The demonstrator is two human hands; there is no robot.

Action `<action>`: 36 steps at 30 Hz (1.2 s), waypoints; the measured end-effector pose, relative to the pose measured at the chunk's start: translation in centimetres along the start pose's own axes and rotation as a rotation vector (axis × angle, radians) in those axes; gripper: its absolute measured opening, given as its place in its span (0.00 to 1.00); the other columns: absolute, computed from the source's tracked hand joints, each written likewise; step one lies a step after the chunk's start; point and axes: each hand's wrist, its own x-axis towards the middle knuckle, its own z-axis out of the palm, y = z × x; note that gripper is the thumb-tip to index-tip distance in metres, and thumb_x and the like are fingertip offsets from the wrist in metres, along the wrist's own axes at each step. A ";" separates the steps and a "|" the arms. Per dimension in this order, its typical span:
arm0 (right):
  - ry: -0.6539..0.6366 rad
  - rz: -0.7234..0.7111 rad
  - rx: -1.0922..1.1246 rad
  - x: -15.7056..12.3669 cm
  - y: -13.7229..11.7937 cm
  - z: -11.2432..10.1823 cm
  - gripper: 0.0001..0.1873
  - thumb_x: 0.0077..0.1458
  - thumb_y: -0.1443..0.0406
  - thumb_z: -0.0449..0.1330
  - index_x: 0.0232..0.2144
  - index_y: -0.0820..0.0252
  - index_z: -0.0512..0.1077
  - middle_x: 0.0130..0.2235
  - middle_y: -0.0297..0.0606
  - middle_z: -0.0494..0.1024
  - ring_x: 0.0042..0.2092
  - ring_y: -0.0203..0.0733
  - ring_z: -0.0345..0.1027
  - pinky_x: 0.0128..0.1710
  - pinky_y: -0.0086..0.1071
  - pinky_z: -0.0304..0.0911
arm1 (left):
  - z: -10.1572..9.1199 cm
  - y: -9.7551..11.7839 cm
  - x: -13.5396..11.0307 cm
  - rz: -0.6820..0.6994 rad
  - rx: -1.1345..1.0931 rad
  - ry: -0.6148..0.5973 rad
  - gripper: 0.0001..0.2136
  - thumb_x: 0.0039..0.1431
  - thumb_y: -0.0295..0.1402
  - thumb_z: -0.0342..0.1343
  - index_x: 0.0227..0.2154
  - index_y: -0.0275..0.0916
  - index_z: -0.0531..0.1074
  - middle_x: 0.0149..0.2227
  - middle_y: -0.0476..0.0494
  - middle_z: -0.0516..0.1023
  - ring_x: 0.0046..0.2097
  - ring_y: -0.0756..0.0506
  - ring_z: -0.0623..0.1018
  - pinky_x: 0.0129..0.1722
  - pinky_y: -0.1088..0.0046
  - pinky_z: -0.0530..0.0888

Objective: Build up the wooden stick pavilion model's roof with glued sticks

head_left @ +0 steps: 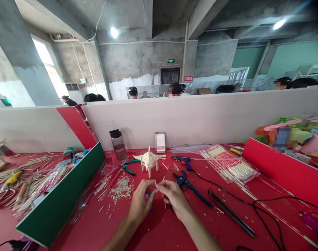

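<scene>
l hand (pixel 139 205) & r hand (pixel 175 198) both pinch small stick (pixel 156 183); red wall sign (pixel 188 78) text unreadable.

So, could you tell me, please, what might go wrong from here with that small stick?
The small stick, pinched between the left hand and right hand, could slip and get lost among the offcuts. The stick pavilion stands just beyond and might be knocked. The black cord trails near the right forearm and could snag.

We see bare grey concrete walls (pixel 138 62) | bright window (pixel 44 52) at left | round ceiling lamp (pixel 114 32) | white partition board (pixel 201 118) behind our red desk (pixel 161 230).
</scene>
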 end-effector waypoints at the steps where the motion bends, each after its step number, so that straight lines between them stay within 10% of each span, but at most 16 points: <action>1: 0.005 0.001 0.004 0.0 0.0 0.1 0.21 0.40 0.51 0.73 0.25 0.62 0.75 0.20 0.26 0.64 0.22 0.29 0.50 0.18 0.25 0.43 | 0.0 -0.1 0.0 -0.002 0.004 0.006 0.10 0.66 0.33 0.56 0.48 0.41 0.73 0.37 0.46 0.78 0.34 0.46 0.77 0.36 0.71 0.76; 14: 0.009 -0.027 -0.060 -0.1 0.0 0.4 0.22 0.43 0.48 0.70 0.27 0.61 0.74 0.21 0.27 0.64 0.22 0.30 0.52 0.19 0.24 0.46 | -0.4 -0.2 0.1 -0.053 0.052 -0.073 0.11 0.68 0.38 0.54 0.48 0.41 0.74 0.36 0.44 0.78 0.35 0.44 0.78 0.39 0.67 0.77; 20: 0.170 -0.136 -0.222 1.1 -2.0 -2.9 0.23 0.46 0.47 0.63 0.34 0.60 0.72 0.34 0.40 0.77 0.26 0.35 0.59 0.21 0.27 0.50 | -0.8 -0.9 0.5 -0.079 0.069 -0.102 0.12 0.68 0.39 0.53 0.49 0.41 0.75 0.36 0.45 0.78 0.33 0.45 0.78 0.38 0.68 0.77; 27: 0.458 -0.270 -0.638 0.6 -4.6 -8.8 0.22 0.47 0.47 0.64 0.34 0.57 0.70 0.36 0.44 0.75 0.42 0.54 0.68 0.41 0.40 0.61 | -0.4 -1.9 0.4 -0.106 0.077 -0.179 0.11 0.69 0.38 0.52 0.49 0.43 0.74 0.37 0.46 0.78 0.35 0.45 0.79 0.40 0.69 0.76; 32: 0.494 -0.010 -1.370 -0.2 -2.6 -6.9 0.36 0.54 0.44 0.61 0.55 0.63 0.68 0.52 0.61 0.72 0.57 0.68 0.64 0.50 0.52 0.60 | 0.0 -2.2 0.3 -0.115 0.082 -0.196 0.11 0.69 0.38 0.52 0.50 0.43 0.73 0.38 0.46 0.78 0.37 0.44 0.80 0.41 0.68 0.77; 36: 0.471 0.070 -1.491 0.3 -1.8 -5.4 0.43 0.53 0.45 0.62 0.62 0.66 0.62 0.55 0.64 0.70 0.59 0.69 0.62 0.52 0.55 0.58 | 0.0 -2.2 0.2 -0.099 0.086 -0.191 0.11 0.68 0.37 0.53 0.49 0.43 0.74 0.37 0.46 0.78 0.36 0.44 0.80 0.41 0.68 0.77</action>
